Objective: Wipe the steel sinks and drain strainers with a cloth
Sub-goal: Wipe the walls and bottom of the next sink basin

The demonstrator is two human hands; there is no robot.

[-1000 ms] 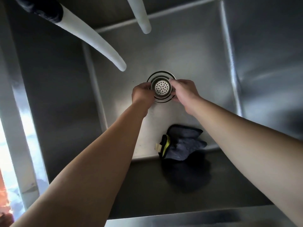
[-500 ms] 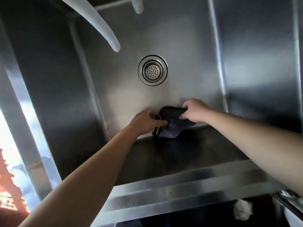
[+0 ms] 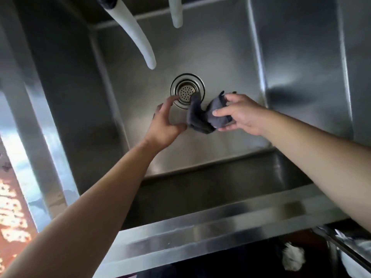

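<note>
The steel sink (image 3: 200, 57) carries the things. In the middle of its floor sits 1 round drain strainer (image 3: 187, 91), set in its ringed opening. A dark grey cloth (image 3: 202, 115) drapes over the strainer's right rim and reaches toward the sink's front edge.

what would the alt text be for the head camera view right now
A person's right hand holds a dark grey cloth just beside the round drain strainer at the bottom of a deep steel sink, while the open left hand reaches toward the strainer. Two white hoses hang into the basin from above.
</note>
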